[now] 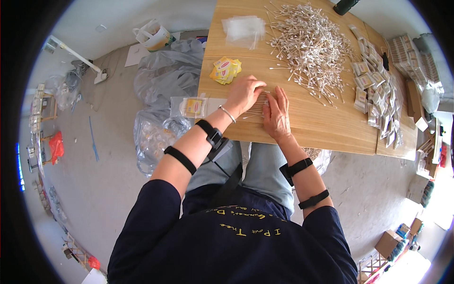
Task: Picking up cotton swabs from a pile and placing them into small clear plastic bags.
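A flat row of cotton swabs [257, 105] lies side by side on the wooden table near its front edge, between my hands. My left hand [243, 96] is bent over the row's left part, its fingers curled together at the far ends of the swabs. My right hand [278, 113] rests along the row's right side, fingers stretched forward and thumb apart, touching the swabs. Left of my left hand, a clear bag with swabs and a yellow card [193, 107] lies at the table's edge. Just beyond it is a loose pile of yellow cards [226, 70].
A large heap of loose cotton swabs [309, 42] covers the table's far middle. Clear plastic bags [243, 29] lie at the far left. Many filled packs [373, 85] are piled on the right. Grey plastic sacks [168, 71] stand on the floor left of the table.
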Demonstrator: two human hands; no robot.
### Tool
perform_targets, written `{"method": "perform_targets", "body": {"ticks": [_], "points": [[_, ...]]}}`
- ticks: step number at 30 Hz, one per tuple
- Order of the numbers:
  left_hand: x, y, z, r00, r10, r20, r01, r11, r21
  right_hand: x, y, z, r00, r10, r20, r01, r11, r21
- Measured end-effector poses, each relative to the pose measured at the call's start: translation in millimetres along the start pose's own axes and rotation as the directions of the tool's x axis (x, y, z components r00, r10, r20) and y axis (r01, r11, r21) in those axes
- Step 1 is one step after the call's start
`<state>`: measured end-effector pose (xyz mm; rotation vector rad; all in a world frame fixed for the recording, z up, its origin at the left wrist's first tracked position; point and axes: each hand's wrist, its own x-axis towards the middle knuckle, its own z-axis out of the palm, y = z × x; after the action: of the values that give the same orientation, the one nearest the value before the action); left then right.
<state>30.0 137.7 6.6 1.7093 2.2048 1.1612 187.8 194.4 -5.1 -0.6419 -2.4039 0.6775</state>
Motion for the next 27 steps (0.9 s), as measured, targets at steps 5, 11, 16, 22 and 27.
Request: {"method": "perform_targets", "body": {"ticks": [5, 11, 16, 22, 27], "points": [[14.0, -4.2, 4.8, 0.988, -0.026, 0.15, 0.027, 1.0, -0.005, -1.4, 2.7, 0.4, 1.0, 0.014, -0.011, -0.014, 0.999, 0.033], [17.3, 1.5, 7.2, 0.978, -0.031, 0.205, 0.015, 0.997, 0.08, -2.4, 4.5, -0.2, 1.0, -0.019, -0.003, 0.019, 1.0, 0.008], [18.5, -6.2, 5.8, 0.964, -0.225, 0.141, 0.246, 0.956, -0.16, -0.9, 0.2, 0.5, 0.999, -0.026, -0.043, 0.028, 0.999, 0.033], [7.0, -17.9, -9.8, 0.977, -0.21, 0.035, 0.209, 0.91, -0.359, 3.2, 7.0, -2.3, 0.998, 0.011, -0.062, -0.004, 0.993, 0.116], [5.4, -11.8, -11.1, 0.989, -0.145, -0.015, 0.134, 0.947, -0.292, 11.2, 8.5, -4.1, 0.999, 0.015, -0.046, -0.009, 0.99, 0.143]]}}
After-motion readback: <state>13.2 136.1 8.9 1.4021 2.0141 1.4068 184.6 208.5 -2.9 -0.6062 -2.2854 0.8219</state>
